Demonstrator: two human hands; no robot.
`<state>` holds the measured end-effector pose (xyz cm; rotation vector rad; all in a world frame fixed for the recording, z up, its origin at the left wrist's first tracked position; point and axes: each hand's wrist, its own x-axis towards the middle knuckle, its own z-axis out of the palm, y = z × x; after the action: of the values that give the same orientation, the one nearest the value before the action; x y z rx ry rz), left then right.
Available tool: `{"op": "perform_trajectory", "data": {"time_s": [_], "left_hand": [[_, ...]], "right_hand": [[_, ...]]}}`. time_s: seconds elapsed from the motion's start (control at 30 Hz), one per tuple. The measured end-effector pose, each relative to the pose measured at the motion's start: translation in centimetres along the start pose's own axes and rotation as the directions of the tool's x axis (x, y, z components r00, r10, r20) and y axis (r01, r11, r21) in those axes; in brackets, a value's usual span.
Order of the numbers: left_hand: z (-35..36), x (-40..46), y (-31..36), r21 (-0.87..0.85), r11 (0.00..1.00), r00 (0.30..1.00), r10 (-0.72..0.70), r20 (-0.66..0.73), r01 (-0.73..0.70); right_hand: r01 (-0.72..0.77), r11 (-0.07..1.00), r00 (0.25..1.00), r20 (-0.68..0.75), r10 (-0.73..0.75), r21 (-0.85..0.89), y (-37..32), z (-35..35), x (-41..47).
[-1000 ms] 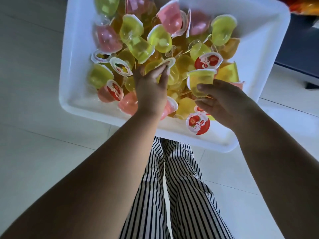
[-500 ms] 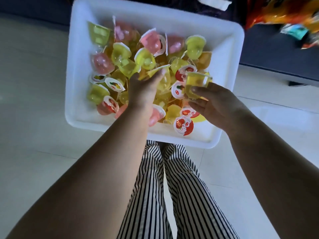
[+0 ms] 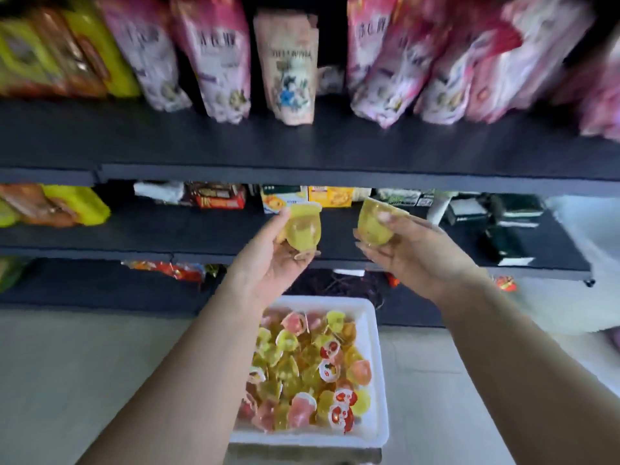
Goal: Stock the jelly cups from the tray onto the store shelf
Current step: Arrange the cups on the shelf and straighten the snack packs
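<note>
Yellow jelly cups sit mid-frame, one (image 3: 303, 229) gripped by the left hand (image 3: 275, 260), one (image 3: 375, 225) by the right hand (image 3: 416, 253), fingers curled round them, above the tray (image 3: 377, 380). Carrying step; next, probably setting both upright on the dark shelf (image 3: 167, 226).

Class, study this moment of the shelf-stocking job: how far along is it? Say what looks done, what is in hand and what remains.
Done: no jelly cups can be seen standing on the dark middle shelf, so it looks barely begun. In hand: the left hand holds one yellow jelly cup and the right hand another yellow cup, both raised before that shelf. Left: the white tray below remains heaped with cups.
</note>
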<state>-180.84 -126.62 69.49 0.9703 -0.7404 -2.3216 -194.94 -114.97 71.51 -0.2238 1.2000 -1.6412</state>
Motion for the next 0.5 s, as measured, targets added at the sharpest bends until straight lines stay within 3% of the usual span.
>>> {"op": "perform_trajectory", "data": {"time_s": [0.13,0.27,0.4,0.5], "left_hand": [[5.5,-4.3,6.1,0.121,0.981,0.964,0.124,0.235,-0.155],[9.3,-8.0,10.7,0.095,0.967,0.921,0.191,0.341,-0.236],[12.0,-11.1,13.6,0.135,0.933,0.835,0.225,0.502,-0.333],[13.3,-12.3,14.8,0.139,0.923,0.825,0.244,0.509,-0.359]], "right_hand": [[0.175,0.983,0.984,0.031,-0.174,-0.059,-6.1,4.7,-4.7],[0.32,0.937,0.948,0.051,-0.316,-0.139,-10.5,8.0,-8.7],[0.443,0.883,0.896,0.068,-0.438,-0.155,-13.7,10.5,-11.8],[0.496,0.853,0.868,0.092,-0.487,-0.164,-15.4,11.4,-13.2]]}}
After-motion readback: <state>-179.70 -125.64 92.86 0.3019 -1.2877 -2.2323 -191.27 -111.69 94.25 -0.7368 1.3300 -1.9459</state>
